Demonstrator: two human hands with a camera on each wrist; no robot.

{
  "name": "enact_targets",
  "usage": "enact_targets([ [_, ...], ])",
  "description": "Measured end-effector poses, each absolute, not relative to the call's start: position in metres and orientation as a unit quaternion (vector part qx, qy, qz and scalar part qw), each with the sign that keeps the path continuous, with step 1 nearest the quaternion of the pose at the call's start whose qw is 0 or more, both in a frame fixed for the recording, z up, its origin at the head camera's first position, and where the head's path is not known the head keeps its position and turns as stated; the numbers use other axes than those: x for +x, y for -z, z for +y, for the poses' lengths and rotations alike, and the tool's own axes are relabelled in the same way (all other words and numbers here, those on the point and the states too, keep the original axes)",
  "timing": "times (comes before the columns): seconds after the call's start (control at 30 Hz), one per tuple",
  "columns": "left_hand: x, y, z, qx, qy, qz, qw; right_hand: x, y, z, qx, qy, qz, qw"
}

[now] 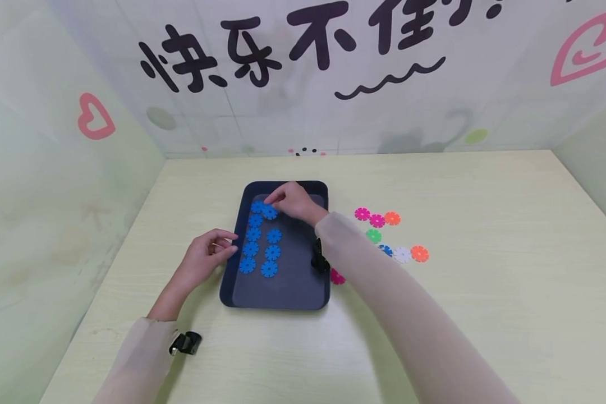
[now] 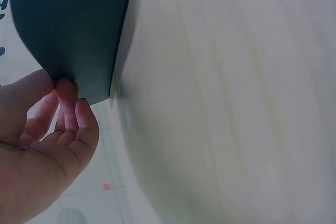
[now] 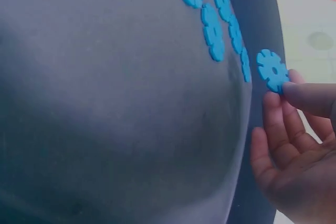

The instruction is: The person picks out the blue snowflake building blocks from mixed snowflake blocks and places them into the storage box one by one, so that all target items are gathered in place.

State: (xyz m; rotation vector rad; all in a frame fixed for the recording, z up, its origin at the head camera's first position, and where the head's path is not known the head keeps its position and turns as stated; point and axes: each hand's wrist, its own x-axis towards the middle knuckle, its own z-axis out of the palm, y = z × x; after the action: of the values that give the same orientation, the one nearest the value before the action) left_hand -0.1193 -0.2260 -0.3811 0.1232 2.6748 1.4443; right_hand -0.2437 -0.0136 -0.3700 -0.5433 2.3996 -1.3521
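A dark rectangular tray (image 1: 298,280) lies on the table, with several blue snowflake discs (image 1: 250,249) flat inside it in two columns. My right hand (image 1: 294,201) is over the tray's far end. Between its thumb and fingertips it pinches one blue snowflake disc (image 3: 273,71), held tilted above the tray floor. At the tray's left side, my left hand (image 1: 207,255) holds the rim. In the left wrist view, the thumb and fingers of that hand meet at the outer wall of the tray (image 2: 79,30).
Right of the tray, loose snowflake discs lie on the table: pink (image 1: 362,214), orange (image 1: 419,253), green (image 1: 373,235), white (image 1: 402,255) and blue (image 1: 385,250). My right sleeve (image 1: 384,286) passes over that side. A printed wall (image 1: 303,123) stands behind the table.
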Motion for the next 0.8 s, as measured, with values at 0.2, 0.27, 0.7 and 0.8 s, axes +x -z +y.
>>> enact_targets([
  [0.2, -0.1186, 0.3813, -0.2262, 0.038, -0.472, 0.879, 0.049, -0.2429, 0.3731, -0.0129, -0.173, 0.456, 0.848, 0.207],
  [0.27, -0.1184, 0.3810, -0.2259, 0.039, -0.472, 0.879, 0.049, -0.2424, 0.3740, -0.0128, -0.167, 0.453, 0.850, 0.212],
  [0.7, -0.1183, 0.3803, -0.2256, 0.037, -0.473, 0.879, 0.050, -0.2422, 0.3765, -0.0139, -0.163, 0.428, 0.866, 0.202],
  [0.8, -0.1184, 0.3806, -0.2258, 0.037, -0.473, 0.879, 0.049, -0.2418, 0.3766, -0.0142, -0.162, 0.427, 0.868, 0.196],
])
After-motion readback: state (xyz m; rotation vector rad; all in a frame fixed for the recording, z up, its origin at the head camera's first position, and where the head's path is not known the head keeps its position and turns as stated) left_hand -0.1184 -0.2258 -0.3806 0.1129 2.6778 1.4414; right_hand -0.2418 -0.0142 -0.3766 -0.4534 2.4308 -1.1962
